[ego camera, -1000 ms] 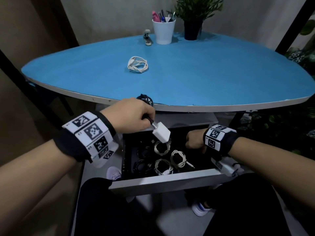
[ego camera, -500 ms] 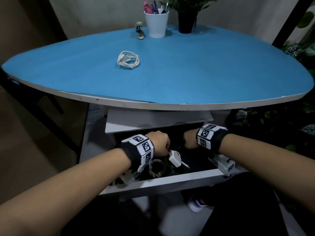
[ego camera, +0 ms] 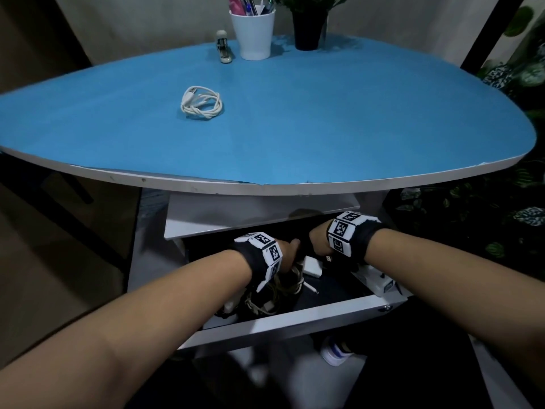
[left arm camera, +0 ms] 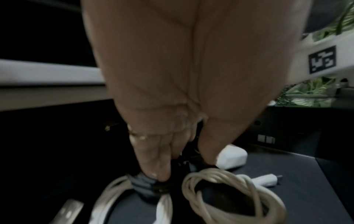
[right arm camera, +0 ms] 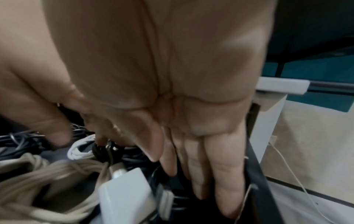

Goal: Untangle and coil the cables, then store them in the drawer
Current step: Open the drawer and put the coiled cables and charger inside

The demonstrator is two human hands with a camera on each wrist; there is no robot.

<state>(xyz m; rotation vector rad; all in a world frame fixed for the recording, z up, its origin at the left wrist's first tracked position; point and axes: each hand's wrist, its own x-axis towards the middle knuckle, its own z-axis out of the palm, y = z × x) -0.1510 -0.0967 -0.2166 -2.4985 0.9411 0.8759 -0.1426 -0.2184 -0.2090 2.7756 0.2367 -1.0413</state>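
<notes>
The white drawer (ego camera: 295,323) under the blue table stands open, with both hands inside. My left hand (ego camera: 290,249) pinches a black coiled cable (left arm camera: 162,186) between thumb and fingers (left arm camera: 153,166), low on the drawer floor. Its white charger block (ego camera: 313,265) lies just right of that hand (left arm camera: 182,165). Around it lie coiled white cables (left arm camera: 229,197). My right hand (ego camera: 314,242) reaches down at the drawer's back right with its fingers (right arm camera: 226,181) stretched out straight beside the charger block (right arm camera: 126,197) and dark cables (right arm camera: 103,151). One more coiled white cable (ego camera: 201,103) lies on the table top (ego camera: 324,128).
At the table's far edge stand a white pen cup (ego camera: 253,33), a black plant pot (ego camera: 308,31) and a small stapler (ego camera: 224,50). A white shelf (ego camera: 236,214) overhangs the drawer's back. The drawer's dark side wall (right arm camera: 256,174) is close to my right fingers.
My left hand has come down from above the drawer into it, carrying the black cable and its white charger block. My right hand has stayed inside the drawer.
</notes>
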